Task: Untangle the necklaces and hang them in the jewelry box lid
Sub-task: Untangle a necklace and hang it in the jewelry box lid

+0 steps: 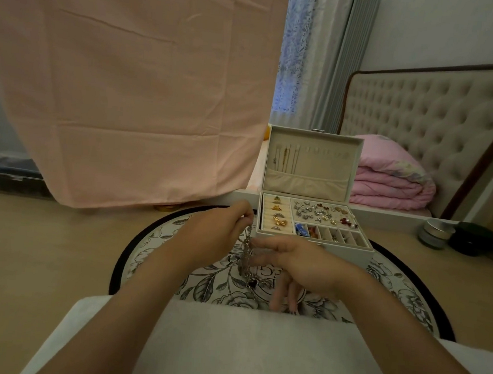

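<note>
Light wood floor fills this bedroom, and a round flower rug lies on it. A big pink cloth hangs on the left. A bed with a folded pink blanket is at the back right.

The white jewelry box sits open on the far side of the rug. Its lid stands up, and a few thin chains hang inside it on the left. In the bottom part, rings fill the left rows and earrings lie in the big space beside them. Small slots run along the front.

The tangled necklaces hang in the air over the rug, just in front of the box. The left hand pinches the top of the clump with curled fingers. The right hand reaches its thumb and first finger to the chain and touches it. I cannot tell if they squeeze. Its other fingers hang down loose.
</note>
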### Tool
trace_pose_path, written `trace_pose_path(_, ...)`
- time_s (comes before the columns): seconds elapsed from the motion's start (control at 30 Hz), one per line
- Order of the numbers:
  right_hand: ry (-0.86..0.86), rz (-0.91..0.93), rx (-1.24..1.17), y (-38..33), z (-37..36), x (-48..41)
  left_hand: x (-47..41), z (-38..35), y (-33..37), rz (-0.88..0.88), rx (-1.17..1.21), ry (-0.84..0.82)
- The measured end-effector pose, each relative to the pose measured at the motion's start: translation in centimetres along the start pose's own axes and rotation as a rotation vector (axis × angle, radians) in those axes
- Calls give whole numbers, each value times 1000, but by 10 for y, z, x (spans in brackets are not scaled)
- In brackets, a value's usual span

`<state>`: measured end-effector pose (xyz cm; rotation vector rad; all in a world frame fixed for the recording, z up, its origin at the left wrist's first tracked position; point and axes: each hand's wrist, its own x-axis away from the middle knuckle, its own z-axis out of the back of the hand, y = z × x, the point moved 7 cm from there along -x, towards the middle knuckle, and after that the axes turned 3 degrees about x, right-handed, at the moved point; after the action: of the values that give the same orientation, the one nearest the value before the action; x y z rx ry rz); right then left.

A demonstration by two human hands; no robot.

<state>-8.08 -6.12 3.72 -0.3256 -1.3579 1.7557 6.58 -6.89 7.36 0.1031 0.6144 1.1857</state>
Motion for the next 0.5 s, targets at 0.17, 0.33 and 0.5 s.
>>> trace_pose_path(0.17, -40, 2, -252, -4, -4, -13, 1, 7, 6, -16, 138, 20)
trace_pose_path(0.33, -169, -28, -177, -3, -18, -26, 1, 13, 6, -22, 218, 31)
trace_pose_path(0.5, -61, 8, -41, -13, -16, -33, 2, 16, 2, -18, 214, 71)
